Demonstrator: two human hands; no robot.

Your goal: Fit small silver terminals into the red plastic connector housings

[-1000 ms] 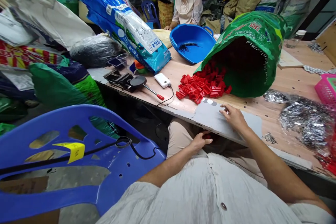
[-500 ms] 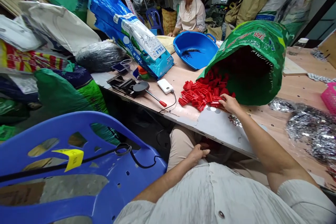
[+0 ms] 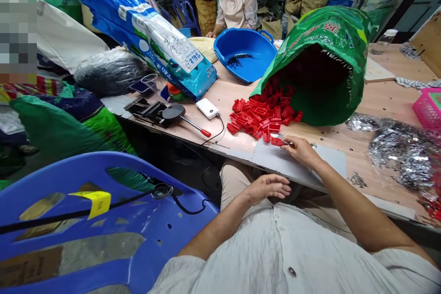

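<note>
Over my lap, in front of the table edge, my left hand (image 3: pixel 268 187) hangs with its fingers stretched out and nothing in it. My right hand (image 3: pixel 300 150) is at the table's front edge, its thumb and fingers pinched at the end of a small red plastic piece (image 3: pixel 276 141). Something thin and dark shows at the fingertips, too small to make out. Just beyond lies a heap of similar red plastic pieces (image 3: pixel 257 117), spilling from the mouth of a green woven bag (image 3: pixel 320 105) that lies on its side. Under the right hand is a grey sheet (image 3: pixel 330 158) on the tabletop.
Left on the table are a black lever tool (image 3: pixel 174 112), a white power bank (image 3: pixel 207 108) with a cable and a blue bag (image 3: pixel 165 41). Behind stands a blue basin (image 3: pixel 246 69); small metal parts in plastic (image 3: pixel 396 151) lie right. A blue chair (image 3: pixel 144 239) is beside me. Another person sits opposite.
My right hand has drawn back from the heap to the table edge with a red plastic piece at its fingers. My left hand has risen from my lap and its fingers have straightened. The view has shifted.
</note>
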